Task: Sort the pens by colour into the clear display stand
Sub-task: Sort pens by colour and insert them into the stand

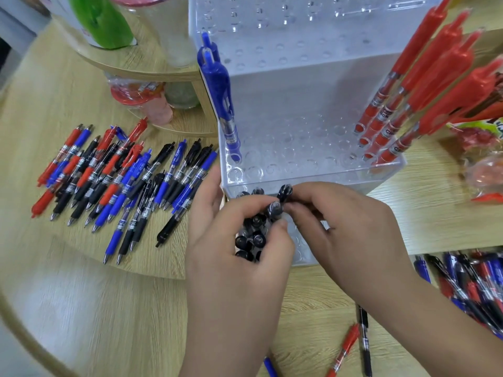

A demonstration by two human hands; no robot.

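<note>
My left grip (231, 257) clamps a bundle of black pens (251, 236) over the clear display stand's (299, 118) front tier; my right grip (343, 227) pinches one black pen (284, 190) beside the bundle. Blue pens (221, 88) stand left, red pens (408, 91) right.

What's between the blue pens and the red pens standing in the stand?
Only empty holes of the clear stand; no pens there, per the head view.

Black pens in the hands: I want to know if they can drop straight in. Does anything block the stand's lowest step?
Nothing visible does. The left hand grips the black pens right over the lowest step of the stand, the right hand pinches a single pen, and the holes showing there look empty. The hands hide the rest.
</note>
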